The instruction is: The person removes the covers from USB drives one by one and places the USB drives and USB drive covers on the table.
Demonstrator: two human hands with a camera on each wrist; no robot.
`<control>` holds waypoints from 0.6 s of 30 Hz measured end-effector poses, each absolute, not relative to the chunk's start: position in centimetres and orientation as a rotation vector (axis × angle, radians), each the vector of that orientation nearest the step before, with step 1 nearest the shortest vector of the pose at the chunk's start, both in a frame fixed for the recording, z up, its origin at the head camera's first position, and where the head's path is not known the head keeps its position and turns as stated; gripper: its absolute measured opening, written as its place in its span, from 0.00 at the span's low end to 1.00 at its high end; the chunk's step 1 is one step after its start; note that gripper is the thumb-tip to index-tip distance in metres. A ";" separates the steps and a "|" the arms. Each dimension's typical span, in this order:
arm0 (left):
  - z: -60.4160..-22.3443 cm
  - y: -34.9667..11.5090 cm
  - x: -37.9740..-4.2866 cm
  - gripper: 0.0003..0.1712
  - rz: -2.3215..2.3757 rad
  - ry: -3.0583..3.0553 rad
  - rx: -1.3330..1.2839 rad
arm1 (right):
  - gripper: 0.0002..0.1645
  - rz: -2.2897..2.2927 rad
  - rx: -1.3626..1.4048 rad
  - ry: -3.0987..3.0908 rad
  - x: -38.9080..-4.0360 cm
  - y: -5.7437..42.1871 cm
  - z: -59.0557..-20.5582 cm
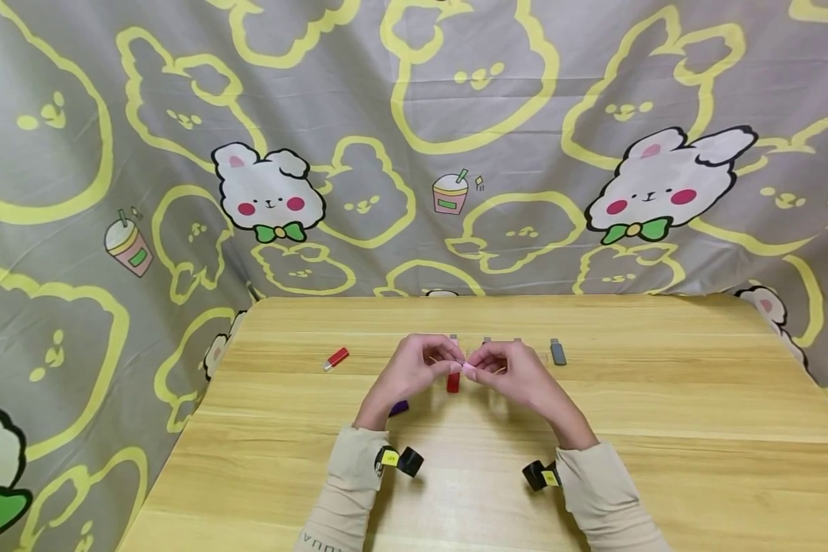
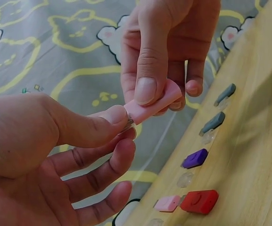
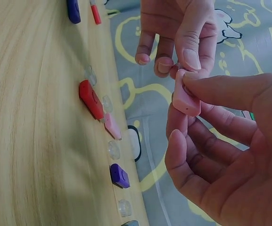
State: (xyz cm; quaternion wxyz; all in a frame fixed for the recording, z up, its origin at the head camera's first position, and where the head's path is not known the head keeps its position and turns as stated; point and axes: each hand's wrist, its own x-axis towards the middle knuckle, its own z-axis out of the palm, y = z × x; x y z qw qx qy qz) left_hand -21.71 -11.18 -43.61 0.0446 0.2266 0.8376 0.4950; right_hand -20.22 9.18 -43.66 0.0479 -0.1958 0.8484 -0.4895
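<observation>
Both hands meet above the table and hold one pink USB stick (image 2: 147,109) between them. At its metal plug end, the left hand (image 1: 417,366) pinches with thumb and forefinger; its other fingers are loosely bent. The right hand (image 1: 517,373) grips the pink body, thumb on top and fingers beneath, as the right wrist view shows. Below the hands lies a red USB stick (image 1: 453,382), end to end with another pink USB stick (image 2: 168,203). A purple USB stick (image 1: 399,408) is partly hidden by the left wrist.
Another red stick (image 1: 336,359) lies at the table's left. Along the back, a second purple stick (image 2: 195,158) and grey ones, including a grey stick (image 1: 558,352) at right, lie in a row with clear round pieces (image 3: 114,150) between them. A patterned curtain (image 1: 359,115) hangs behind.
</observation>
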 end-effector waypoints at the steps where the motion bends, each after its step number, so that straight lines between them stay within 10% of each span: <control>1: -43.6 -11.2 -21.7 0.04 1.512 2.561 0.696 | 0.06 -1.492 -0.592 2.585 -20.2 9.2 -43.6; 18: -43.5 -11.4 -21.7 0.03 1.538 2.535 0.683 | 0.05 -1.502 -0.589 2.562 -20.2 9.2 -43.3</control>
